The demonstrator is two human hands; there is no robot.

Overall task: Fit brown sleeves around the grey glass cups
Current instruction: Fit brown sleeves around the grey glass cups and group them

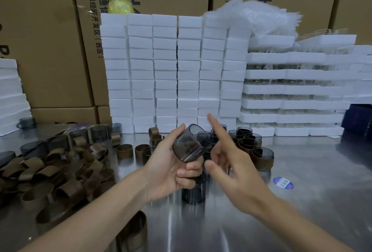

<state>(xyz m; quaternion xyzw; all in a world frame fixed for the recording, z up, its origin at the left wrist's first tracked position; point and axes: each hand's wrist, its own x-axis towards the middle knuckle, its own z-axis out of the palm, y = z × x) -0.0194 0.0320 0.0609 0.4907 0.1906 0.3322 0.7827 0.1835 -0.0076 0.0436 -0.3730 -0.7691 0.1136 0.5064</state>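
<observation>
The left hand (171, 163) holds a grey glass cup (190, 145) above the steel table (302, 201), its grip clamped on the glass, with the thumb along the upper side and the fingers curled under the base. The cup is bare glass and tilted, its open mouth turned up and away toward the foam stacks. The right hand (231, 167) is just beside the cup on its right and is blurred. Its grip is apart: the index finger (216, 126) points up, and the other fingers are loosely spread and hold nothing. Whether it touches the cup I cannot tell.

Directly under the hands another dark cup (193, 193) stands upright on the table. To the left lies a loose pile of brown sleeves (50, 175), some flattened, some standing as open rings. A few rings (124, 152) stand apart nearer the centre. Behind the pile stands a row of bare grey cups (98, 133). Right of the hands is a cluster of sleeved cups (261, 158) — packed close together. A blue sticker (283, 183) lies flat on the table near them. At the back rise columns of white foam blocks (171, 66), with foam trays (291, 88) stacked to their right and crumpled clear plastic (261, 16) on top — cardboard boxes (50, 40) stand behind all
</observation>
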